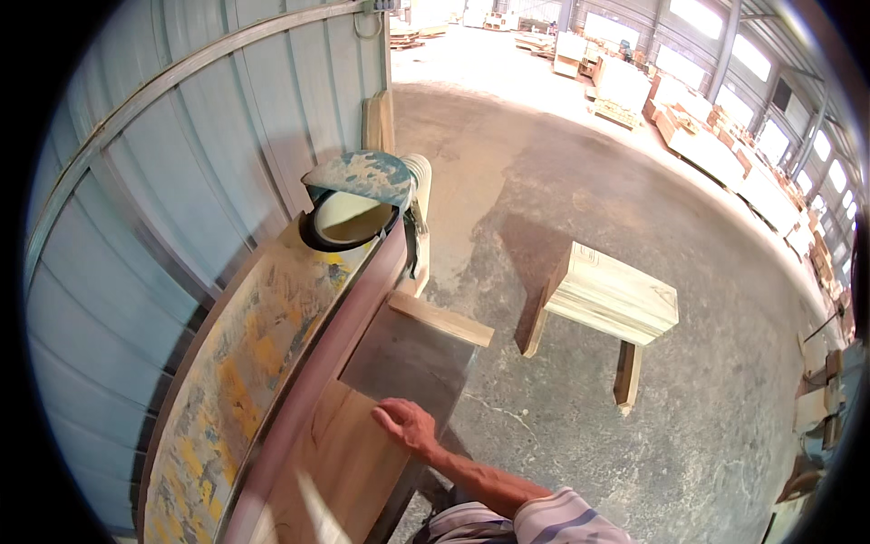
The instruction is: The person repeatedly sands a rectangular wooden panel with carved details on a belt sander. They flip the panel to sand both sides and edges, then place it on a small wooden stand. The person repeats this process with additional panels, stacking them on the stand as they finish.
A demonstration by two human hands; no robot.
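My right hand rests at the far right corner of a wide, reddish-brown wooden board, its fingers curled and closed on the edge. The board lies flat on a grey metal worktable, its left side along the pinkish upright belt of a belt sander. Across the table's far end runs a wooden strip, apart from the board. A pale blurred streak crosses the near part of the board; I cannot make out what it is. My left hand is out of view.
The sander's paint-worn body ends in a round opening beside a ribbed hose. Blue-grey metal wall panels stand left. On the concrete floor, right, pale boards lie across wooden supports. Timber stacks line the far right.
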